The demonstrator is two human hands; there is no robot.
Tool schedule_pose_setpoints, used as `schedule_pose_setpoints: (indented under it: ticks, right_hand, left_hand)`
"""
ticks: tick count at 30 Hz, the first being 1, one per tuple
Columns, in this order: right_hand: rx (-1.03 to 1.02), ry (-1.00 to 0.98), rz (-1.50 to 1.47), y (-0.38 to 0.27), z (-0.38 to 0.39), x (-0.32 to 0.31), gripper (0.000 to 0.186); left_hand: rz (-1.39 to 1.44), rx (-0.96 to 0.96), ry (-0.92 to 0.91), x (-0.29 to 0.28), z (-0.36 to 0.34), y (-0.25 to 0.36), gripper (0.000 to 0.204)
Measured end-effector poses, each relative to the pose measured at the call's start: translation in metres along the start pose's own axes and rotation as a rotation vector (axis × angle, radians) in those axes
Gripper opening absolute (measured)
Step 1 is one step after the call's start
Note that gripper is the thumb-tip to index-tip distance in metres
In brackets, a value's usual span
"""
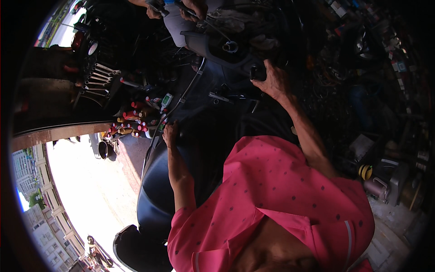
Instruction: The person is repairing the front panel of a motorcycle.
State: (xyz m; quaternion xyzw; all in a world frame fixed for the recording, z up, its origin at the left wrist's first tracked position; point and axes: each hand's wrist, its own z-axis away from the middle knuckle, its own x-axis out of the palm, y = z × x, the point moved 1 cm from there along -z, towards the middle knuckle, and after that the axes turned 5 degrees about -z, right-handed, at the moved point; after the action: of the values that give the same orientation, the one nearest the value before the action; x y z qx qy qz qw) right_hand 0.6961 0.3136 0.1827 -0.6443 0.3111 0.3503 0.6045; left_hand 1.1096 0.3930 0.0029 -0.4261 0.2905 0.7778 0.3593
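Note:
A scooter with a dark seat (154,181) and a grey-black front panel (199,44) stands before me. My right hand (274,84) is closed round a black handlebar grip (257,72), whose round end shows beside the thumb. Down at the left, my left hand (170,134) lies at the front of the seat with curled fingers; what they grip, if anything, is hidden. Close beside it runs a long curved metal tube (183,95). On the dark body between my hands lies a silver metal piece (219,96).
Across the scooter, another person's hands (195,10) hold tools over the panel. Several wrenches (99,79) hang at the left, above red-capped bottles (131,122) and a white-green bottle (166,100). Bright paving (86,181) lies outside. Dark clutter and a machine (385,181) fill the right.

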Motion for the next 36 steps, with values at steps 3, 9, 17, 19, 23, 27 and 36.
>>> schedule_pose_setpoints:
  ticks: [3, 9, 17, 19, 23, 27, 36]
  right_hand:
    - [-0.001, -0.006, 0.005, -0.001, -0.001, 0.001, 0.063]
    - [-0.032, 0.022, 0.015, 0.000, 0.000, 0.000, 0.063]
    - [-0.007, 0.003, 0.009, -0.002, 0.000, -0.001, 0.064]
    - [-0.008, 0.003, 0.003, 0.000, 0.001, 0.000, 0.064]
    - [-0.001, -0.004, -0.007, 0.001, 0.000, 0.001, 0.064]
    - [-0.001, -0.004, 0.001, -0.001, 0.002, 0.000, 0.065]
    - [-0.047, 0.035, 0.002, 0.004, 0.002, 0.002, 0.064]
  left_hand:
    - [0.002, 0.005, 0.009, 0.000, 0.000, -0.003, 0.061]
    - [-0.007, -0.026, -0.016, -0.006, 0.006, 0.006, 0.061]
    - [0.022, -0.014, 0.031, -0.009, 0.012, 0.008, 0.060]
    - [0.025, -0.023, -0.007, -0.009, 0.011, 0.008, 0.060]
    - [0.017, -0.011, 0.016, -0.007, 0.009, 0.005, 0.060]
    - [0.023, -0.017, 0.015, -0.005, 0.009, 0.003, 0.060]
    - [0.030, -0.018, -0.011, -0.006, 0.009, 0.006, 0.057]
